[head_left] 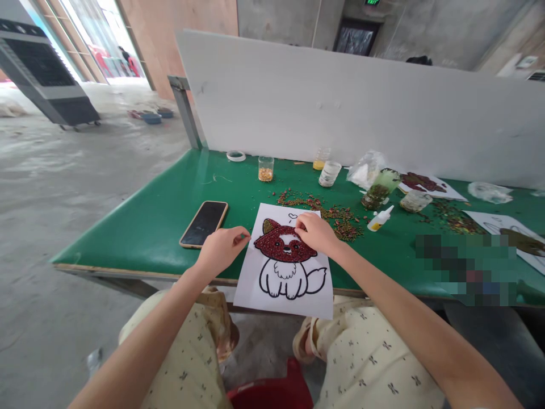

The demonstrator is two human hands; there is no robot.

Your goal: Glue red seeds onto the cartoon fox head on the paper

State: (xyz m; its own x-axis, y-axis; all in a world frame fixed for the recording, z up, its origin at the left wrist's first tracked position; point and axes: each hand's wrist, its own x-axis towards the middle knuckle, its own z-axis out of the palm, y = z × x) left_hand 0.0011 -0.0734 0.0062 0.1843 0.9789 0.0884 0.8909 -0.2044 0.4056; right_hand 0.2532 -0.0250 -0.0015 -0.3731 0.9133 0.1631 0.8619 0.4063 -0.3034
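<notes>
A white sheet of paper (242, 287) with a cartoon fox drawing lies at the front edge of the table and juts over it. Dark red beans fill the fox's head (281, 233), and one ear is green; its body and tail are bare outline. Over the upper right of the head is my right hand (317, 232), its thumb and forefinger pinched at the picture; what they hold is too small to make out. My left hand (223, 250) hovers by the sheet's left edge, its fingertips also pinched together. Any small thing between them cannot be made out.
Loose red and green beans (340, 218) are scattered behind the sheet. A phone (204, 224) lies at left. A glue bottle (380, 218), a tipped green-tinted jar (380, 189), a cup of corn kernels (266, 170) and other bean pictures (426, 184) are on the green table (140, 227).
</notes>
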